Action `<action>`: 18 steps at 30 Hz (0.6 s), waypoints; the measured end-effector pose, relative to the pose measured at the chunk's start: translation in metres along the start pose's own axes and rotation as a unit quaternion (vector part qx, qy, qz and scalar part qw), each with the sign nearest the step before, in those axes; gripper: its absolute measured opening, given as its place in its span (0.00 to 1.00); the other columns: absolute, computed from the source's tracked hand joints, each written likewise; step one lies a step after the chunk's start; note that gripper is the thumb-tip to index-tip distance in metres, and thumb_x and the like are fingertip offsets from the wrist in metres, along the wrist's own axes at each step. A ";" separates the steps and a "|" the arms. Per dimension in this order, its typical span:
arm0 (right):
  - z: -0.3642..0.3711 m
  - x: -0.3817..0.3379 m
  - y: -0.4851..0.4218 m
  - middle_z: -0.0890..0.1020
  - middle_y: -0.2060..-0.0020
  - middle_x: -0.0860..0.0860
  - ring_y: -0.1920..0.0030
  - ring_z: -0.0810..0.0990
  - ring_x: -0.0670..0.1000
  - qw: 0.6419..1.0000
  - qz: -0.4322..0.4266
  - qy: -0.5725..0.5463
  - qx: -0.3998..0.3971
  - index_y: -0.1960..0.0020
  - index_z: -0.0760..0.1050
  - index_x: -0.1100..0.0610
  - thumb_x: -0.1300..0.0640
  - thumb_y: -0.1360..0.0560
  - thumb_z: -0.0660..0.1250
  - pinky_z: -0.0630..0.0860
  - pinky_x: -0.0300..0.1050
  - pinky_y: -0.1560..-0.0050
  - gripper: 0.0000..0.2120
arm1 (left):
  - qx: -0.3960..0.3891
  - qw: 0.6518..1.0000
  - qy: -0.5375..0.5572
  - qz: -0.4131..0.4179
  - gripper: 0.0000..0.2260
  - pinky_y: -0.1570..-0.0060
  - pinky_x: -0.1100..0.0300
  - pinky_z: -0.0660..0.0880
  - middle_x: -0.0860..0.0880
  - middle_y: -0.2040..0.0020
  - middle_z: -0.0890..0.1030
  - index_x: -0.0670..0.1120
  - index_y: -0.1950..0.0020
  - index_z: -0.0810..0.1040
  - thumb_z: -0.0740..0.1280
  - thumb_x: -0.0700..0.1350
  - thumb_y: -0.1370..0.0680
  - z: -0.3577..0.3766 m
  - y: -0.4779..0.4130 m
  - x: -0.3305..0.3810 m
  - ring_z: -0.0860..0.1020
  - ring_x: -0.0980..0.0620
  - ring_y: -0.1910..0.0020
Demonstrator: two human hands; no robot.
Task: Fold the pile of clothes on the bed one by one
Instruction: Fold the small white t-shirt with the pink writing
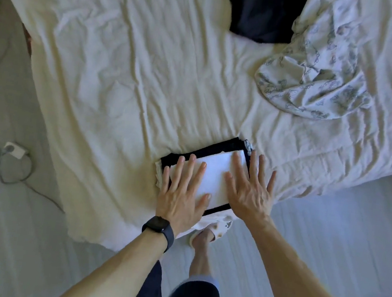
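- Left hand: flat, fingers straight and spread, pressing on the left part of a folded white cloth garment; grasps nothing. Black wristwatch on its wrist.
- Right hand: flat, fingers straight and spread, palm down on the right edge of the same garment; grasps nothing.
- Folded white cloth garment: top of a small stack at the near edge of the bed, lying on a folded black garment whose border shows around it.
- Crumpled cream bed sheet: under the stack.
- Unfolded dark navy garment: far side of the bed, well apart from the stack.
- Crumpled white garment with grey print: just beside the navy one, partly overlapping it.
- White plug block with grey cable: on the floor, left of the bed.
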State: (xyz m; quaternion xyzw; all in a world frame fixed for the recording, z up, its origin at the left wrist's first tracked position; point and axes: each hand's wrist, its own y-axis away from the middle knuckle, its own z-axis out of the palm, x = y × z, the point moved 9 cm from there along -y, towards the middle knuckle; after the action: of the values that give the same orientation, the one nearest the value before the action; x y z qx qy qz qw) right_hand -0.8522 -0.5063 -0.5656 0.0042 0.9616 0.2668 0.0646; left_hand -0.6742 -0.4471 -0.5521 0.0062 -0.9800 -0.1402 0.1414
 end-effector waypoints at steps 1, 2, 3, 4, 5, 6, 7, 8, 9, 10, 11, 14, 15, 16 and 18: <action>-0.012 0.003 0.011 0.38 0.18 0.45 0.19 0.35 0.48 1.000 0.013 0.000 0.004 0.19 0.40 0.37 0.34 0.19 0.36 0.36 0.61 0.21 0.29 | -0.004 1.000 0.000 0.004 0.33 0.23 0.37 0.51 0.45 0.18 0.55 0.48 0.18 0.57 0.58 0.61 0.20 -0.014 0.003 -0.001 0.53 0.42 0.19; -0.025 0.007 0.024 0.39 0.18 0.46 0.19 0.35 0.49 0.999 0.035 -0.011 0.012 0.19 0.41 0.37 0.35 0.18 0.36 0.37 0.61 0.20 0.29 | -0.010 1.000 0.001 0.003 0.33 0.24 0.36 0.52 0.44 0.18 0.56 0.48 0.19 0.58 0.59 0.60 0.20 -0.028 0.007 -0.003 0.54 0.42 0.20; -0.038 0.010 0.040 0.41 0.17 0.47 0.19 0.36 0.50 0.998 0.058 -0.032 0.021 0.18 0.42 0.37 0.36 0.18 0.38 0.39 0.61 0.20 0.28 | -0.017 1.000 0.005 0.001 0.33 0.25 0.36 0.53 0.44 0.19 0.57 0.47 0.19 0.59 0.62 0.58 0.20 -0.042 0.012 -0.008 0.55 0.41 0.20; -0.050 0.012 0.058 0.42 0.17 0.48 0.18 0.37 0.50 0.995 0.078 -0.055 0.029 0.18 0.44 0.38 0.37 0.17 0.40 0.40 0.61 0.20 0.28 | -0.025 1.000 0.010 -0.002 0.33 0.25 0.36 0.53 0.45 0.19 0.57 0.47 0.19 0.59 0.63 0.57 0.21 -0.056 0.019 -0.013 0.56 0.41 0.20; -0.060 0.013 0.078 0.43 0.17 0.48 0.18 0.38 0.50 0.992 0.090 -0.073 0.041 0.18 0.46 0.39 0.37 0.17 0.42 0.41 0.61 0.20 0.28 | -0.041 0.999 0.013 -0.004 0.33 0.25 0.36 0.51 0.45 0.18 0.55 0.48 0.18 0.57 0.64 0.57 0.21 -0.068 0.026 -0.019 0.54 0.42 0.20; -0.072 0.012 0.099 0.43 0.17 0.49 0.18 0.39 0.51 0.990 0.093 -0.085 0.056 0.18 0.47 0.40 0.38 0.16 0.44 0.42 0.60 0.20 0.28 | -0.063 0.998 0.010 -0.003 0.34 0.24 0.37 0.48 0.46 0.18 0.52 0.49 0.18 0.54 0.62 0.57 0.20 -0.078 0.033 -0.024 0.51 0.43 0.19; -0.083 0.009 0.120 0.45 0.17 0.49 0.18 0.40 0.51 0.988 0.091 -0.097 0.072 0.18 0.49 0.41 0.38 0.16 0.46 0.43 0.59 0.19 0.28 | -0.085 0.996 -0.002 0.000 0.34 0.24 0.38 0.45 0.47 0.17 0.49 0.51 0.17 0.50 0.60 0.58 0.19 -0.088 0.039 -0.029 0.47 0.44 0.19; -0.092 0.006 0.140 0.46 0.17 0.48 0.18 0.41 0.51 0.986 0.090 -0.113 0.087 0.18 0.51 0.41 0.38 0.16 0.48 0.44 0.58 0.20 0.28 | -0.102 0.995 -0.015 0.000 0.34 0.24 0.39 0.43 0.48 0.17 0.46 0.52 0.17 0.47 0.57 0.58 0.19 -0.097 0.045 -0.034 0.44 0.46 0.19; -0.099 0.002 0.160 0.48 0.17 0.48 0.18 0.42 0.50 0.983 0.087 -0.127 0.100 0.18 0.52 0.41 0.39 0.16 0.49 0.44 0.57 0.20 0.28 | -0.112 0.993 -0.024 0.000 0.33 0.23 0.40 0.43 0.49 0.17 0.44 0.52 0.17 0.45 0.56 0.58 0.18 -0.106 0.050 -0.037 0.42 0.47 0.19; -0.105 -0.002 0.180 0.49 0.17 0.48 0.18 0.43 0.50 0.980 0.087 -0.139 0.113 0.18 0.53 0.41 0.40 0.16 0.51 0.45 0.56 0.20 0.27 | -0.114 0.993 -0.026 0.000 0.32 0.23 0.40 0.43 0.49 0.17 0.44 0.52 0.17 0.45 0.55 0.57 0.18 -0.118 0.057 -0.038 0.41 0.48 0.19; -0.111 -0.005 0.198 0.51 0.18 0.48 0.18 0.43 0.49 0.977 0.086 -0.149 0.128 0.18 0.55 0.42 0.41 0.16 0.53 0.46 0.55 0.20 0.27 | -0.108 0.994 -0.023 0.003 0.32 0.23 0.41 0.43 0.49 0.17 0.44 0.52 0.17 0.46 0.55 0.56 0.18 -0.130 0.063 -0.038 0.41 0.49 0.19; -0.124 -0.021 0.244 0.55 0.18 0.48 0.18 0.45 0.49 0.969 0.073 -0.164 0.170 0.19 0.59 0.44 0.45 0.15 0.57 0.48 0.55 0.20 0.26 | -0.072 0.997 -0.011 0.026 0.31 0.23 0.41 0.46 0.49 0.17 0.46 0.53 0.17 0.47 0.56 0.55 0.17 -0.163 0.085 -0.037 0.44 0.49 0.19; -0.126 -0.028 0.261 0.55 0.18 0.47 0.18 0.46 0.49 0.967 0.064 -0.165 0.185 0.19 0.60 0.44 0.45 0.16 0.58 0.49 0.56 0.20 0.25 | -0.059 0.998 -0.014 0.034 0.31 0.23 0.41 0.46 0.49 0.17 0.46 0.54 0.17 0.46 0.57 0.55 0.18 -0.172 0.096 -0.038 0.44 0.48 0.19; -0.127 -0.035 0.277 0.56 0.19 0.47 0.18 0.46 0.50 0.963 0.056 -0.170 0.201 0.19 0.61 0.45 0.46 0.16 0.58 0.51 0.56 0.19 0.25 | -0.046 0.998 -0.017 0.042 0.31 0.23 0.41 0.45 0.49 0.17 0.45 0.55 0.18 0.46 0.57 0.55 0.18 -0.180 0.107 -0.040 0.44 0.48 0.19; -0.127 -0.048 0.310 0.56 0.19 0.47 0.18 0.46 0.49 0.955 0.046 -0.183 0.230 0.20 0.62 0.45 0.47 0.16 0.59 0.53 0.57 0.19 0.25 | -0.033 0.997 -0.017 0.062 0.32 0.23 0.41 0.45 0.50 0.17 0.44 0.56 0.18 0.44 0.56 0.56 0.18 -0.194 0.131 -0.044 0.44 0.49 0.19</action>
State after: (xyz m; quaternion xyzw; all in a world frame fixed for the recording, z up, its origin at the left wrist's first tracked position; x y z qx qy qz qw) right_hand -0.8285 -0.3079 -0.2931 0.1119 0.9673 0.0359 0.2248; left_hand -0.5748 -0.3721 -0.3497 -0.0617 -0.9755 -0.1638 0.1332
